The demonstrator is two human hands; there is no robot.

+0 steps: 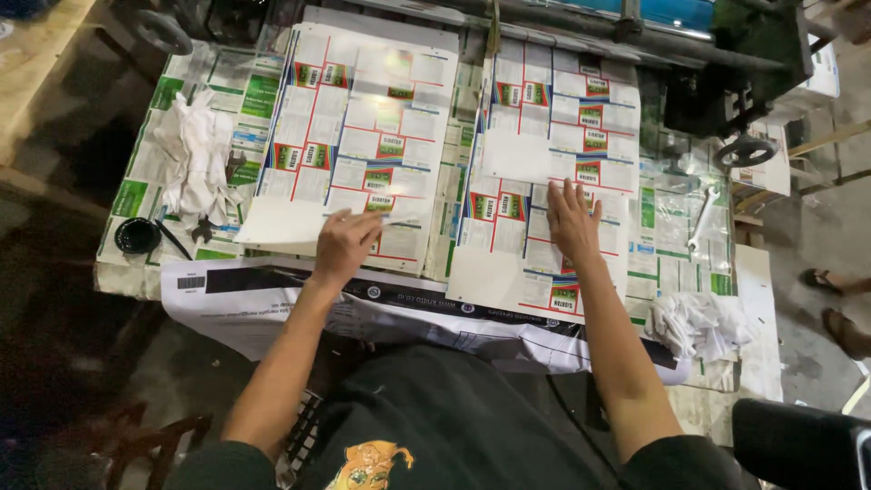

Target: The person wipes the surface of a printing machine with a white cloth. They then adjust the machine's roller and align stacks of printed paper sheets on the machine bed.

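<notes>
Two stacks of glossy printed sheets lie side by side on a work table. My left hand (pixel 347 243) rests on the lower edge of the left stack (pixel 363 136), its fingers curled on the top sheet, which looks slightly lifted. Laid flat with fingers spread, my right hand (pixel 572 220) presses on the right stack (pixel 553 163). Both stacks show white panels with red, green and blue label blocks.
A white crumpled cloth (pixel 195 154) and a small black round tin (pixel 136 235) sit at the table's left. Another white cloth (pixel 699 322) and a metal spanner (pixel 701 218) lie at the right. Machine parts and a handwheel (pixel 744 150) stand behind. Someone's feet (pixel 839 308) show at far right.
</notes>
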